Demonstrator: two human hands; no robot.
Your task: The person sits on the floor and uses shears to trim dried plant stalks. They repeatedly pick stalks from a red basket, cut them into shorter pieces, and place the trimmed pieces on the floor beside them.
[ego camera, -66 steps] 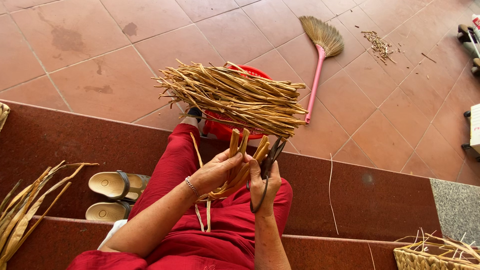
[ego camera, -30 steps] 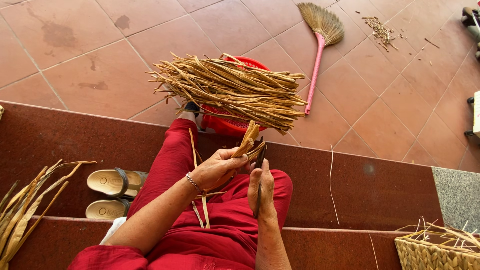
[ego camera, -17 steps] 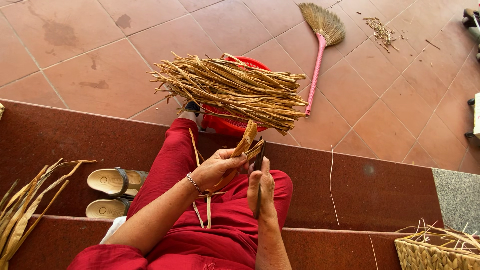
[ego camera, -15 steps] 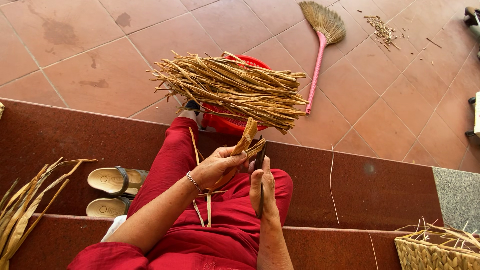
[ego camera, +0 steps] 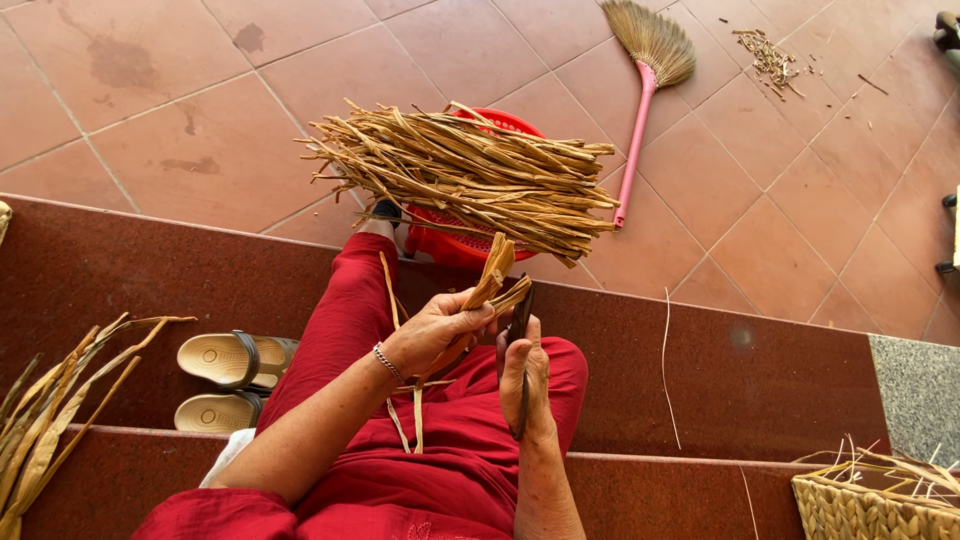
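**Dried strips and a dark blade above a red lap**

The left hand [ego camera: 432, 330] is closed around a small bunch of tan dried plant strips [ego camera: 492, 282], whose upper ends stick up past the fingers while thinner pale ends hang down over the red trousers [ego camera: 440, 450]. The right hand [ego camera: 525, 375] is closed around a slim dark knife-like tool [ego camera: 521, 345], held upright just beside the bunch, its tip touching or nearly touching the strips; which of the two cannot be told.

Taking the bunch as the landmark: just beyond it lies a big heap of long dried straw-coloured stalks [ego camera: 465, 180], resting across a red plastic basket [ego camera: 490, 125] on the terracotta tiled floor [ego camera: 150, 90]. Farther beyond and to the right lies a pink-handled straw broom [ego camera: 645, 90]. To the left of the bunch, a pair of beige sandals [ego camera: 225, 385] sits on the dark red polished step [ego camera: 120, 270], with loose yellow-green leaves [ego camera: 50, 410] farther left. Well to the lower right is the corner of a woven straw basket [ego camera: 870, 505].
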